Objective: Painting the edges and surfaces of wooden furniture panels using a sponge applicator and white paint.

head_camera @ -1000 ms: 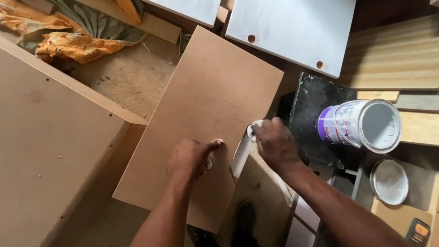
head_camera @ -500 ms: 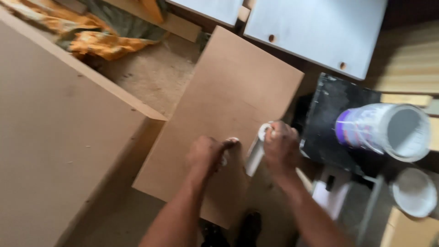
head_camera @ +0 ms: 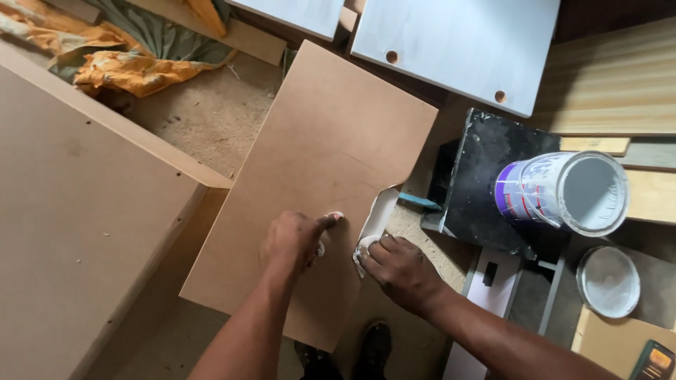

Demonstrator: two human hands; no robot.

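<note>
A brown fibreboard panel (head_camera: 324, 162) lies flat in the middle of the view. Its right edge has a notch coated in white filler (head_camera: 379, 211). My left hand (head_camera: 292, 239) rests on the panel, fingers curled, the white-smeared forefinger pointing toward the notch. My right hand (head_camera: 398, 267) presses a lump of white putty (head_camera: 365, 248) against the panel's right edge, just below the notch. An open can of white paste (head_camera: 563, 191) lies tilted on a black block (head_camera: 486, 176) to the right.
A large brown cabinet panel (head_camera: 77, 232) fills the left. Pale blue boards with holes (head_camera: 451, 42) lie at the top. The can's lid (head_camera: 608, 281) sits at the right, orange cloth (head_camera: 134, 67) at top left. My shoe (head_camera: 373, 348) shows below.
My right hand has slid down along the panel's edge from the top of the notch to just below it. My left hand stays on the panel. The camera has shifted slightly.
</note>
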